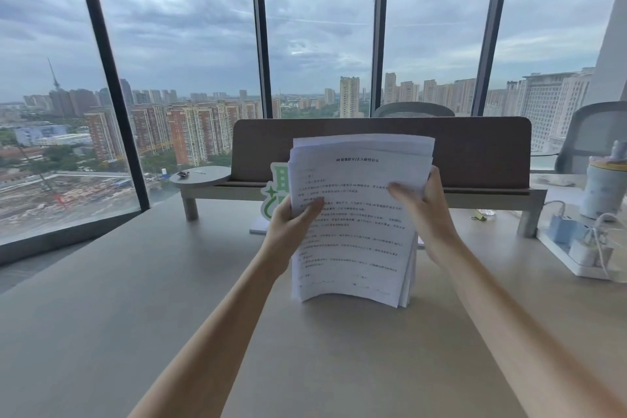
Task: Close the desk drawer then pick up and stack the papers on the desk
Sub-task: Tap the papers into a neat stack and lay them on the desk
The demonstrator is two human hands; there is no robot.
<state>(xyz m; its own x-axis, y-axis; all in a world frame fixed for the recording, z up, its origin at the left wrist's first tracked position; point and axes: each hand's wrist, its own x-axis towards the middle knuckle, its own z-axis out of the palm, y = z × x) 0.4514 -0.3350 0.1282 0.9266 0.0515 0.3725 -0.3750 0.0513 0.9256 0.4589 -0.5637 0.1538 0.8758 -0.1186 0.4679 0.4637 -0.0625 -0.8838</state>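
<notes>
Evidently the stacking step is in hand: the person is holding one sheaf of papers (pixel 356 220) upright, its lower edge resting on the counter (pixel 135 299), in the posture used for tapping sheets square. The left hand (pixel 291 219) is gripping the sheaf's left edge about halfway up, thumb lying across the printed front and the other fingers hidden behind. The right hand (pixel 424 200) is clasping the right edge a little higher, its thumb reaching over the front sheet and its fingers wrapped round the back. Both hands are closed on the paper.

No drawer is showing in this view, so whether it is shut cannot be told from here; with the papers gathered already, I judge that step likely done.

The sheets are not yet aligned: the top edges are fanning out in steps and the bottom right corner is splaying. The next move is probably calling for a loosened grip so the sheets can drop level against the counter, then for laying the pile flat.

Counting: one sheaf, its number of sheets too many and too close to tell; two hands; no loose sheets lying elsewhere on the counter that I can see. A green and white card (pixel 274 193) is standing just behind the sheaf, and one power strip (pixel 573 248) is sitting well off to the right.
</notes>
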